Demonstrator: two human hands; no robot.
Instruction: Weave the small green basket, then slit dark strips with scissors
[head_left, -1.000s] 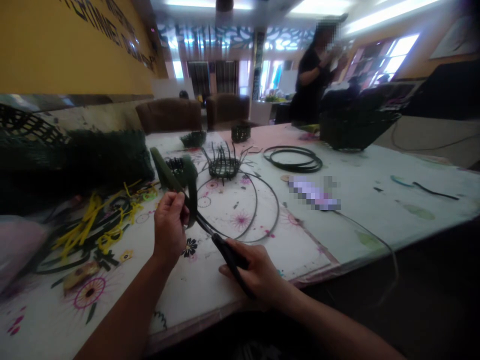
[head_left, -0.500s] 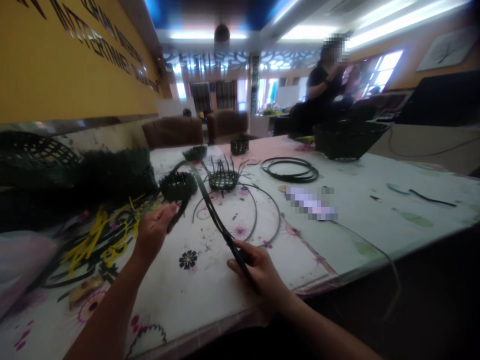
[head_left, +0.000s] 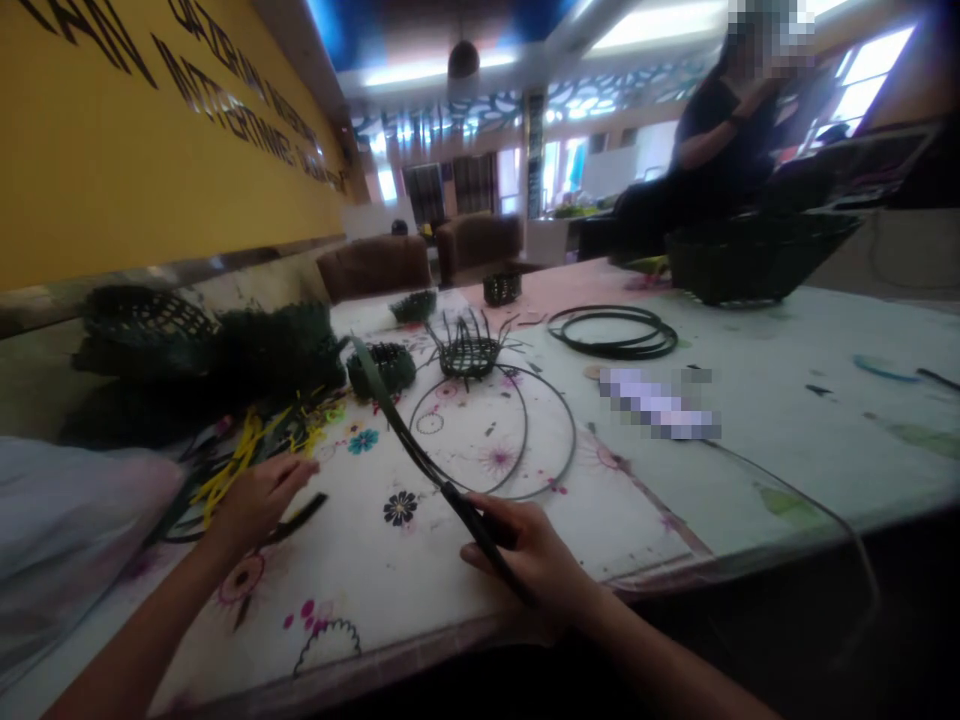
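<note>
The right hand (head_left: 536, 555) is closed firmly around a black handle (head_left: 480, 535), and a long dark green strip (head_left: 390, 410) rises from it, held up over the table (head_left: 750, 420), perhaps to keep it free of the black hoops (head_left: 574, 435). The left hand (head_left: 259, 500) is open with spread fingers, gripping nothing, just beside yellow strips (head_left: 236, 460).

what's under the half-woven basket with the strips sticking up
The basket sits on the flowered tablecloth. Its base covers the cloth directly beneath, so whatever lies there cannot be seen.
</note>
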